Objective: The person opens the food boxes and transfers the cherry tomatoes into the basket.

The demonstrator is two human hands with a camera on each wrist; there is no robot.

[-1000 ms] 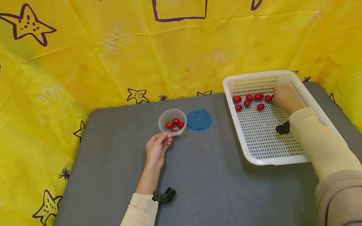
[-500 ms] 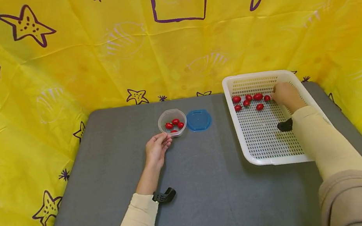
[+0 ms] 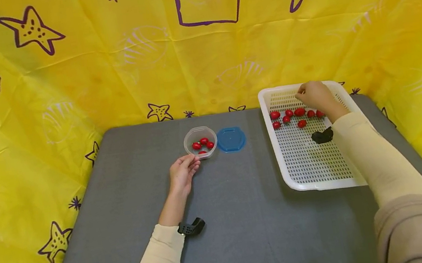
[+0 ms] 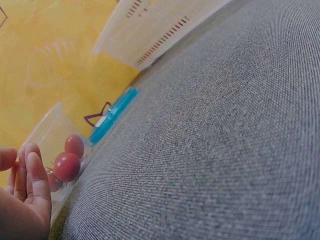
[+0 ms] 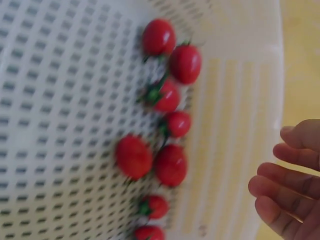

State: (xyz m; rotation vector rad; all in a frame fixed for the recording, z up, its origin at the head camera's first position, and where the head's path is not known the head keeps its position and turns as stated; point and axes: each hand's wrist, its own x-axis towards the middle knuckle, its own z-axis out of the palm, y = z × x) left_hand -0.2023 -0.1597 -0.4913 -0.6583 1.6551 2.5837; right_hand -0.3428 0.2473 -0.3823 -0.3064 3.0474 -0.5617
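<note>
My left hand [image 3: 185, 172] is at the near rim of a small clear plastic container [image 3: 187, 140], its thumb and fingers pinching the edge. Several cherry tomatoes [image 3: 204, 141] lie inside that container. Over the far end of a white perforated basket [image 3: 303, 167] is my right hand [image 3: 316, 95], raised above the basket floor with its fingers loosely bent. In the right wrist view no tomato shows between the fingers [image 5: 272, 189]. Below that hand, several red cherry tomatoes [image 5: 134, 156] with green stems lie loosely grouped near the basket's far wall.
Beside the container lies a blue lid [image 3: 231, 139], flat on the grey cloth-covered table [image 3: 225, 221]. A yellow patterned curtain [image 3: 102, 75] encloses the back and sides. Each wrist carries a black strap [image 3: 191, 227].
My right hand has risen and moved left and away from me, uncovering a tomato that it partly hid in the basket. The left hand and container stay in place.
</note>
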